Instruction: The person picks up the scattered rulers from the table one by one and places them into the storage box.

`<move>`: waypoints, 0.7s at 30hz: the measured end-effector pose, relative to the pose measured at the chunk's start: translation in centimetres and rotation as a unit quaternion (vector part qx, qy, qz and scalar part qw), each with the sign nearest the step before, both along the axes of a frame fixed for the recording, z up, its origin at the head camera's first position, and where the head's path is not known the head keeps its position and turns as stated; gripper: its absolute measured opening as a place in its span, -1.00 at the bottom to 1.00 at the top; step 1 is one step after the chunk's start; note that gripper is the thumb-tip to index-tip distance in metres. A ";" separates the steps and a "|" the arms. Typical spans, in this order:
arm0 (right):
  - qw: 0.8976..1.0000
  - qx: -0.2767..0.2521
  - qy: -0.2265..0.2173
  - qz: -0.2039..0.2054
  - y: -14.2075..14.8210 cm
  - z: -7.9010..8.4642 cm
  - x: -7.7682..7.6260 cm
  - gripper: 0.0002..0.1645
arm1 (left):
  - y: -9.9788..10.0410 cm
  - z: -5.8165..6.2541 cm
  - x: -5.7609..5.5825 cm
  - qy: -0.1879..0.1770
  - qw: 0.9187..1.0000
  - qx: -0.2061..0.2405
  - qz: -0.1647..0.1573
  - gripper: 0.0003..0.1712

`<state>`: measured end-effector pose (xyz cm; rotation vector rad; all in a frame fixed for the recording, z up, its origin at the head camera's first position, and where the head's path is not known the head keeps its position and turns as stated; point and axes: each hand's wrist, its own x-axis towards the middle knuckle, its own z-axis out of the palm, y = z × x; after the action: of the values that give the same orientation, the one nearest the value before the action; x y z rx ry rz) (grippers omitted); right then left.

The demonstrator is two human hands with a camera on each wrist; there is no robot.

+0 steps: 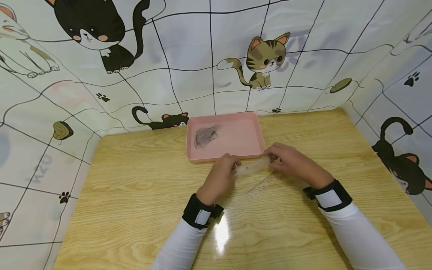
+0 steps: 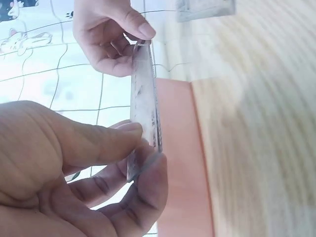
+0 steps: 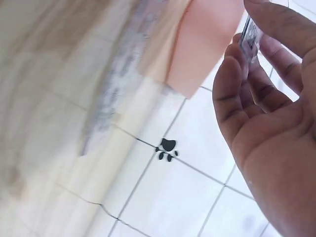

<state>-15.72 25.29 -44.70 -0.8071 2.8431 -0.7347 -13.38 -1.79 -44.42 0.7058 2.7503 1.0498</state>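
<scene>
Stretched between both hands is a clear plastic ruler (image 1: 253, 167), with small dark marks along its edges in the left wrist view (image 2: 144, 94). My left hand (image 1: 222, 174) pinches one end between thumb and fingers. The other end is pinched by my right hand (image 1: 291, 161), whose curled fingers show in the right wrist view. Just below the hands, a second clear strip (image 1: 260, 187) with a zigzag pattern lies slanted on the table; it is blurred in the right wrist view (image 3: 118, 74).
A pink tray (image 1: 239, 138) stands at the back of the wooden table (image 1: 141, 202), close behind the hands. On its left side lies a thin, dark, mesh-like thing (image 1: 206, 137), its kind unclear. Cat-printed sheeting (image 1: 189, 45) surrounds the table's back and sides.
</scene>
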 end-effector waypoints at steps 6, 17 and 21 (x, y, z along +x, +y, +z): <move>0.991 -0.010 0.129 0.029 -0.8 0.2 0.1 -0.56 | -0.2 0.5 -0.4 0.015 1.000 0.018 0.012 -0.75; 0.974 -0.009 0.224 0.024 -3.0 1.2 -0.6 -0.53 | -1.1 1.3 -1.0 0.057 0.996 0.015 0.062 -0.77; 0.972 -0.002 0.233 0.011 -3.6 1.7 -0.8 -0.54 | -1.1 1.3 -0.9 0.073 0.995 -0.005 0.066 -0.64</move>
<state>-16.53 21.66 -43.02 -1.1441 3.2283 -0.6137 -14.30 -2.87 -43.17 0.6315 2.9601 1.0478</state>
